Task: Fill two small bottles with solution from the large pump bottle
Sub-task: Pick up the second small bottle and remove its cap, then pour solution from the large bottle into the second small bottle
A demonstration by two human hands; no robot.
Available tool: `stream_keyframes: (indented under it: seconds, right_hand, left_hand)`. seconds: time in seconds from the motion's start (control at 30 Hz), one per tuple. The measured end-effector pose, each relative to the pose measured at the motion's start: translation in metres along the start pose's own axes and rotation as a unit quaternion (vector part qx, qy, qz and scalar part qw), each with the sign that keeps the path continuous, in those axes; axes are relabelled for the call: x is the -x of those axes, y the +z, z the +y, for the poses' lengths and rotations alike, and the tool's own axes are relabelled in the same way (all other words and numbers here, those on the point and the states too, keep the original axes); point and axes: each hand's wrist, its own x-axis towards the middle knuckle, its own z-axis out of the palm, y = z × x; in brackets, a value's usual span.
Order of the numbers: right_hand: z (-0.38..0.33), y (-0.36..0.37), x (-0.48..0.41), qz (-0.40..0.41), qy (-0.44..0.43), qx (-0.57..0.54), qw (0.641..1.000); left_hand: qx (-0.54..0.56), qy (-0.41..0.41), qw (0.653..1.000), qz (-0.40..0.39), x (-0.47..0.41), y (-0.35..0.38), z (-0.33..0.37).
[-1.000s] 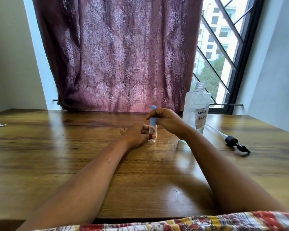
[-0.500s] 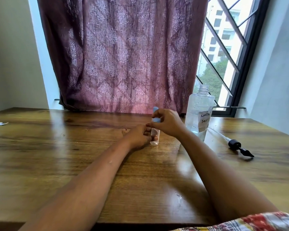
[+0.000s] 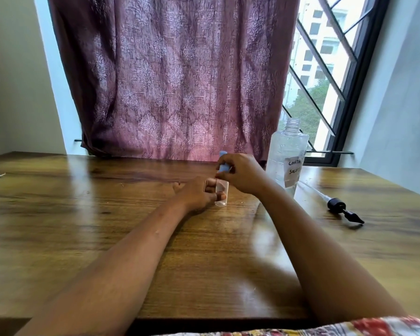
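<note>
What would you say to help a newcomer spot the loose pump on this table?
Start at the wooden table before the maroon curtain and find the large clear bottle with the handwritten label. The pump lies flat just to its right. It is the only black thing there, with a pointed nozzle and a thin clear tube.

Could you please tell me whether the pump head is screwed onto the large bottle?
No, the pump head lies on the table beside the large bottle, whose threaded neck stands open.
</note>
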Motion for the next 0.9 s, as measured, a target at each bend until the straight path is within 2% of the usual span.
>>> stream_keyframes:
  seconds: [0.1,0.17,0.27,0.4,0.5,0.7,0.8,0.9]
  right_hand:
    - [0.005,-0.013,-0.003,0.104,0.04,-0.158,0.981]
    - [0.01,-0.016,0.0,0.09,0.076,-0.221,0.968]
    - [0.019,-0.002,0.005,-0.01,0.12,-0.133,0.984]
    - [0.025,0.018,0.009,0.03,0.167,-0.064,0.983]
    - [0.031,0.026,0.015,0.034,0.189,-0.025,0.981]
    - [0.031,0.032,0.018,0.014,0.176,0.062,0.982]
    - [0.026,0.027,0.019,0.014,0.175,0.07,0.982]
    - [0.012,0.015,0.015,0.071,0.159,0.043,0.984]
  left_hand:
    - [0.005,0.006,1.0,0.001,0.0,0.001,-0.001]
    - [0.027,0.004,0.999,-0.018,0.0,0.001,0.0]
    - [0.019,0.0,1.0,0.007,0.001,0.002,0.0]
    - [-0.048,-0.022,0.996,0.072,0.002,0.001,-0.003]
    - [-0.057,-0.029,0.995,0.076,0.001,0.0,-0.006]
    - [-0.073,-0.032,0.993,0.082,0.001,0.001,-0.006]
    - [-0.065,-0.029,0.993,0.096,0.002,0.002,-0.004]
    - [-0.046,-0.038,0.992,0.112,0.001,0.0,0.0]
